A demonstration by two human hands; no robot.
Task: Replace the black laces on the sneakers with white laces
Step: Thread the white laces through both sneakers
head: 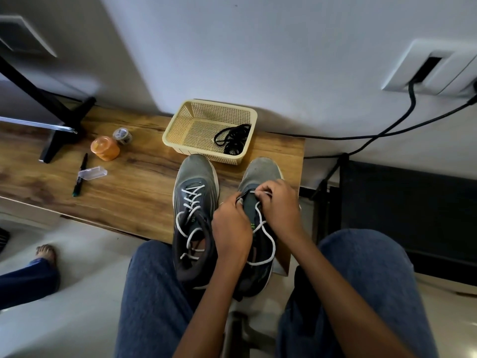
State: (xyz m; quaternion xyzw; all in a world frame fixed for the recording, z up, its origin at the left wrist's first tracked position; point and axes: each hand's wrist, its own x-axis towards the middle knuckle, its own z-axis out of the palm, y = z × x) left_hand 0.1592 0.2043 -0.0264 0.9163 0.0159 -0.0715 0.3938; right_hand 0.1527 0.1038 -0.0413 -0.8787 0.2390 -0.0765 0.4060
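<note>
Head view: my right hand (277, 202) fingers pinch the white lace (263, 228) at the right sneaker (260, 177)'s top eyelets, left hand (232, 226) gripping its side; I'd pull both ends even before crossing.

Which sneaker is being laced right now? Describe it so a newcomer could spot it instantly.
On the wooden table, two grey sneakers stand below the beige basket. It is the right sneaker, nearest the table's right edge, with both hands on it. Its white lace hangs in loose loops, while the left sneaker is already criss-crossed.

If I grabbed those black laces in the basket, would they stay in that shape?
Probably not. The black laces lie in a loose tangle in the basket, so they look floppy and would likely droop. They seem thin and light, and might lift as one clump.
</note>
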